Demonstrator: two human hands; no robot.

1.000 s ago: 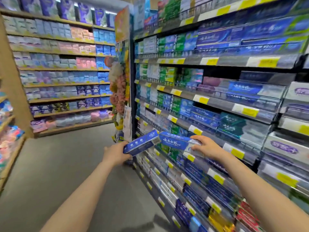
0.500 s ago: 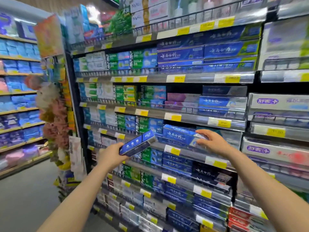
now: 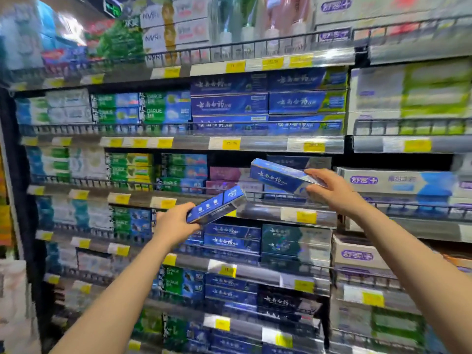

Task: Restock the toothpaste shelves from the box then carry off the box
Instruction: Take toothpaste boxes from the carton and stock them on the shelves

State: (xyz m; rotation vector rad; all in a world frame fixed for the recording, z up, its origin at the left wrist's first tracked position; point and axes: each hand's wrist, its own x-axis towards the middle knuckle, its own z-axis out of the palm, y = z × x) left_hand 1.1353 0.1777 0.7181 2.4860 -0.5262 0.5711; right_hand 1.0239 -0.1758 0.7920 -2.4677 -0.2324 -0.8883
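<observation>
My left hand [image 3: 175,223] grips a blue toothpaste carton [image 3: 217,204] by its near end, tilted up to the right in front of the shelf rail. My right hand [image 3: 332,190] holds a second blue toothpaste carton [image 3: 277,176] by its right end, level with the third shelf [image 3: 288,213] and in front of its dark gap. The same blue brand is stacked on the shelf above [image 3: 268,103] and on the shelves below [image 3: 232,236]. No supply box is in view.
Toothpaste shelving fills the view, with wire front rails [image 3: 229,127] and yellow price tags [image 3: 231,144]. Green and blue cartons [image 3: 143,108] stand on the left, white and purple cartons [image 3: 398,182] on the right. An end-cap display [image 3: 10,302] sits at the far left.
The view has swung right, from the aisle to face the shelves. Both hands have risen with their cartons; the right one now sits higher, at the third shelf's opening.
</observation>
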